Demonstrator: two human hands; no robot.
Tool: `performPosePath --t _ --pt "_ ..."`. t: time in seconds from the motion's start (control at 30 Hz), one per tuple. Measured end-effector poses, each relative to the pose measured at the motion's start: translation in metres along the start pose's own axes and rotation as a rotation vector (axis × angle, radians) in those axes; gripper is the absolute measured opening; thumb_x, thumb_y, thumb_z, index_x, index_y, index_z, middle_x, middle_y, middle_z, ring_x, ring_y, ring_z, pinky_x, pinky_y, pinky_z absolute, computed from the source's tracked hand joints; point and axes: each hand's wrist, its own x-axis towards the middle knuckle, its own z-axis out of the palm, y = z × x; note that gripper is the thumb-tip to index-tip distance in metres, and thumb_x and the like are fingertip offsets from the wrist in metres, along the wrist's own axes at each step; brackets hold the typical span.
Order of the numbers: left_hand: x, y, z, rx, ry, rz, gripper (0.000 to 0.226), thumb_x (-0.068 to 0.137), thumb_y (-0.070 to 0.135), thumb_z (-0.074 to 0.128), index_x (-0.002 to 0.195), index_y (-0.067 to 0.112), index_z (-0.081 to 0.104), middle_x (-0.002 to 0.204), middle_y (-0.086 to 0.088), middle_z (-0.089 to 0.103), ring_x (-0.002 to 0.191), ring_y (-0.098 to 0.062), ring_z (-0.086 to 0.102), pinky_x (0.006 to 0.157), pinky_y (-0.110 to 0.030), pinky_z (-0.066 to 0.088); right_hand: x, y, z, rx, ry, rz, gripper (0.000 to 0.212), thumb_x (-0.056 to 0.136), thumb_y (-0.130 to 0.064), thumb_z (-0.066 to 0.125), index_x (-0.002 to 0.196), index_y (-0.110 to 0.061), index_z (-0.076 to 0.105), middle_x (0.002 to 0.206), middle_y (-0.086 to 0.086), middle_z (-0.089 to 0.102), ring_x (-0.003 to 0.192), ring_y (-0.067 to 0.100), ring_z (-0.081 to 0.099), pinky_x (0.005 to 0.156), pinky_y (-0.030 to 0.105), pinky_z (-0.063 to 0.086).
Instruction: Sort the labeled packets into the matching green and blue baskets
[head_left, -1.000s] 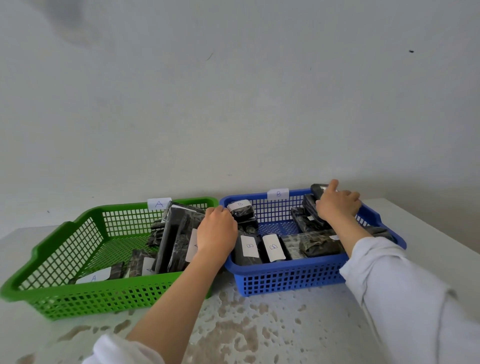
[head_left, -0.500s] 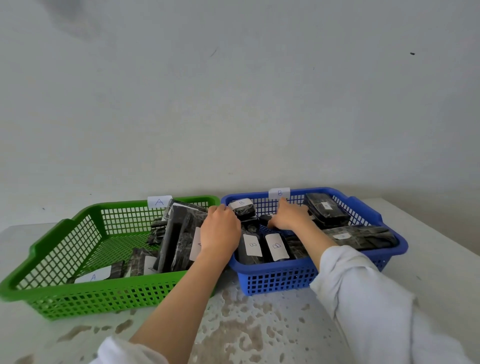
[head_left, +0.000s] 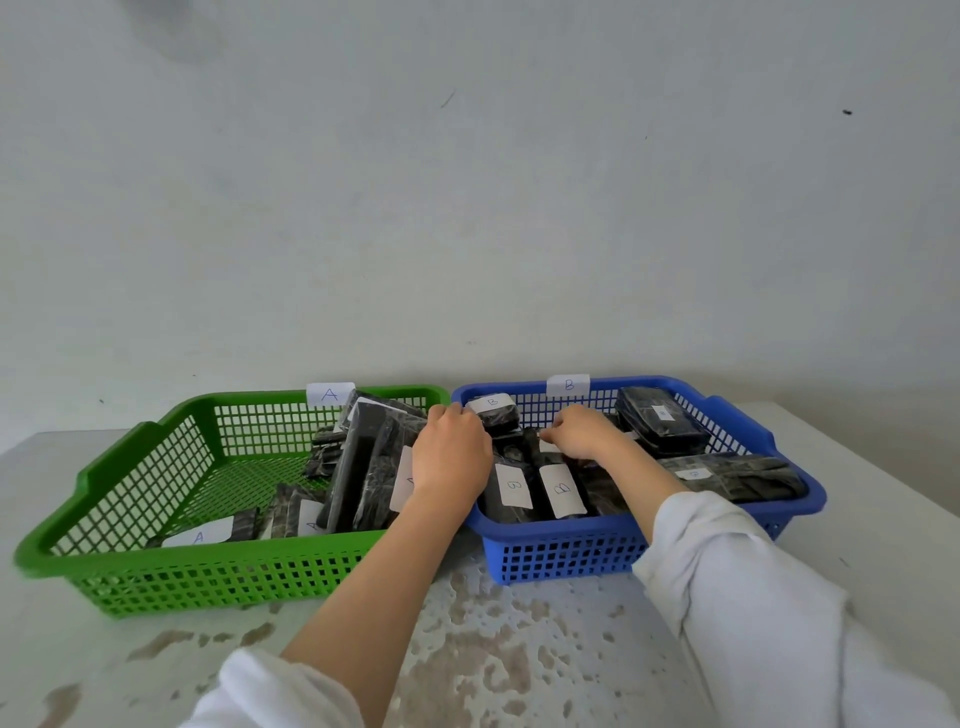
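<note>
Looking down from head height, a green basket (head_left: 208, 577) sits toward the left edge of the bench (head_left: 519, 654) and a blue basket (head_left: 561, 558) toward the right, their inner far corners touching. The green one carries a paper tag A (head_left: 330, 395) on its far rim, the blue one a tag B (head_left: 568, 385). Dark packets fill both. In the green basket tall packets (head_left: 363, 467) lean against its right side, and a flat packet marked A (head_left: 200, 538) lies along the near wall. In the blue basket two upright packets marked B (head_left: 514, 486) stand at the near left corner, a small packet marked B (head_left: 496, 415) sits at the far left corner, a thick packet (head_left: 660, 421) at the far right, and a long packet (head_left: 737, 475) lies along the right side. The left hand (head_left: 451, 457) hangs over the seam between the baskets, its fingers curled away beside the small packet; I cannot tell whether they grip anything. The right hand (head_left: 584, 434) is in the middle of the blue basket, fingers bent down onto the packets there; whether they pinch one I cannot tell. White sleeves (head_left: 753, 597) are pushed up both forearms.
</note>
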Motion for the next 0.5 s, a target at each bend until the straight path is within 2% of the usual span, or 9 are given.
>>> performPosePath --t 0.03,0.1,0.2,0.23,0.3,0.37,0.43,0.5 --pt "0.000 0.000 -0.001 0.006 -0.002 0.000 0.028 0.098 0.020 0.035 0.102 0.003 0.057 0.115 -0.012 0.058 0.118 -0.026 0.044 0.094 -0.033 0.040 -0.004 -0.002 -0.002 0.032 0.029 -0.032 0.037 0.096 -0.032 0.049 0.109 0.000 0.063 0.108 0.015 0.066 0.096 0.028 0.061 0.080 0.033 0.047" --pt "-0.001 0.001 -0.006 0.003 -0.011 0.015 0.028 0.099 0.018 0.034 0.101 0.003 0.058 0.112 -0.012 0.059 0.114 -0.027 0.047 0.088 -0.034 0.042 -0.013 -0.009 -0.004 0.069 0.080 -0.118 0.035 0.096 -0.031 0.050 0.112 -0.003 0.063 0.113 0.015 0.066 0.101 0.028 0.060 0.086 0.037 0.047" --pt "-0.003 0.000 -0.021 -0.179 0.097 -0.032 0.028 0.098 0.016 0.036 0.097 0.004 0.061 0.098 -0.012 0.065 0.090 -0.028 0.058 0.066 -0.033 0.043 -0.024 -0.025 -0.007 0.128 0.139 -0.241 0.024 0.094 -0.029 0.053 0.110 -0.012 0.061 0.112 0.007 0.065 0.100 0.023 0.059 0.082 0.034 0.047" --pt "-0.004 -0.004 -0.029 -0.285 0.180 -0.067 0.028 0.097 0.016 0.038 0.101 0.006 0.063 0.100 -0.010 0.067 0.088 -0.027 0.060 0.067 -0.033 0.046 -0.028 -0.032 -0.007 0.164 0.157 -0.278 0.022 0.094 -0.029 0.054 0.109 -0.015 0.061 0.112 0.005 0.065 0.098 0.020 0.059 0.081 0.032 0.047" --pt "-0.006 -0.021 -0.045 -0.411 0.350 -0.124 0.029 0.097 0.018 0.042 0.116 0.011 0.062 0.116 -0.005 0.065 0.103 -0.022 0.060 0.082 -0.034 0.051 -0.037 -0.048 -0.006 0.237 0.172 -0.359 0.020 0.094 -0.029 0.053 0.107 -0.016 0.061 0.110 0.002 0.065 0.096 0.017 0.059 0.082 0.033 0.050" --pt "-0.007 -0.051 -0.059 -0.331 0.396 -0.129 0.032 0.095 0.022 0.045 0.124 0.014 0.057 0.125 -0.004 0.060 0.113 -0.022 0.054 0.091 -0.037 0.047 -0.045 -0.067 -0.004 0.282 0.161 -0.441 0.021 0.093 -0.030 0.056 0.108 -0.016 0.061 0.110 0.001 0.065 0.096 0.016 0.060 0.086 0.035 0.051" --pt "-0.009 -0.083 -0.068 -0.233 0.253 -0.158 0.038 0.094 0.030 0.048 0.128 0.015 0.054 0.128 -0.006 0.057 0.115 -0.024 0.052 0.091 -0.038 0.045 -0.050 -0.087 0.001 0.296 0.104 -0.511 0.029 0.089 -0.035 0.061 0.114 -0.019 0.061 0.116 0.000 0.063 0.102 0.016 0.059 0.090 0.035 0.049" --pt "-0.015 -0.107 -0.070 -0.253 0.006 -0.169 0.045 0.092 0.036 0.054 0.132 0.017 0.050 0.124 -0.008 0.060 0.105 -0.023 0.057 0.085 -0.033 0.046 -0.054 -0.103 0.008 0.250 -0.012 -0.551 0.047 0.083 -0.044 0.066 0.123 -0.022 0.057 0.125 -0.002 0.059 0.112 0.017 0.055 0.094 0.035 0.046"
